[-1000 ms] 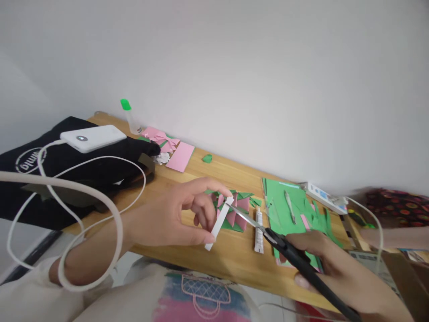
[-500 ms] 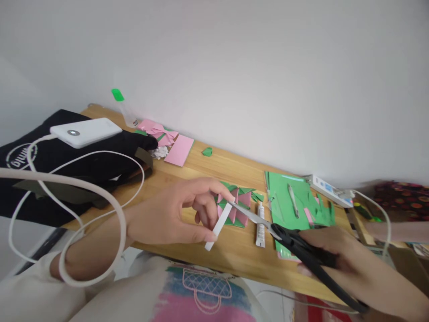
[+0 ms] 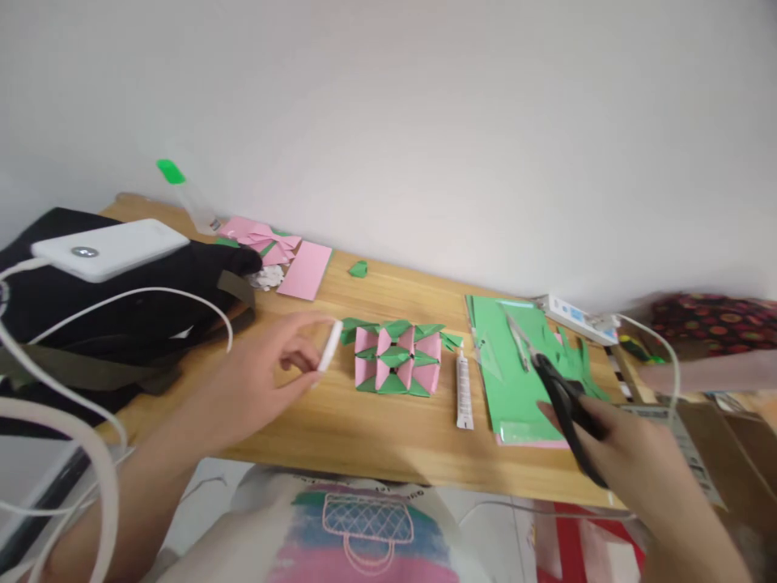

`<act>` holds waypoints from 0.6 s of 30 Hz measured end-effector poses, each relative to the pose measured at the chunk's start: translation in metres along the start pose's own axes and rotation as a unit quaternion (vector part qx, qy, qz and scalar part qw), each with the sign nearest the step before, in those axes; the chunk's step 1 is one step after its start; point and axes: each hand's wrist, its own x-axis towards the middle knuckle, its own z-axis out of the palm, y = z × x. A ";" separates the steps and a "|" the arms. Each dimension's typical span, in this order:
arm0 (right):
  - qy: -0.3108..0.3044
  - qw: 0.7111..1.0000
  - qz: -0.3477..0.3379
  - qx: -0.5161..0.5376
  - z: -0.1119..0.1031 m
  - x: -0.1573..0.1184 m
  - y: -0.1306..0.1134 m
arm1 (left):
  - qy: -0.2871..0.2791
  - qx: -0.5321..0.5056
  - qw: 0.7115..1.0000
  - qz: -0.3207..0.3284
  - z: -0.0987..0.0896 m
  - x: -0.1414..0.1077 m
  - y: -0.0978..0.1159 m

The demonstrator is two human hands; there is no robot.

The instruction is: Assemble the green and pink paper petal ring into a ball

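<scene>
Between the thumb and fingertips of my left hand [image 3: 267, 376] is a short white strip [image 3: 330, 346], perhaps double-sided tape. Over the green paper sheets [image 3: 501, 380] on the right, my right hand [image 3: 619, 433] grips black-handled scissors [image 3: 562, 393], blades pointing away from me. On the table between my hands lies a folded pink and green paper piece [image 3: 397, 358], built of several joined units. A white glue tube [image 3: 464, 393] rests just right of it, apart from both hands.
A black bag [image 3: 200, 267] with a white power bank [image 3: 112, 247] and looping cable fills the left. Pink card [image 3: 307, 270], a green-capped bottle [image 3: 191, 202] and a green scrap [image 3: 358, 269] lie along the back. A power strip [image 3: 576, 318] sits back right; another person's arm [image 3: 710, 376] shows beyond.
My hands have moved apart. The left drew back leftward with the white strip; the right carried the scissors away rightward, over the green sheets. The folded paper piece is now uncovered.
</scene>
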 end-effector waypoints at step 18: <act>-0.053 0.984 0.105 -0.131 0.076 -0.004 0.001 | -0.053 -0.010 0.998 -0.034 0.031 -0.014 -0.014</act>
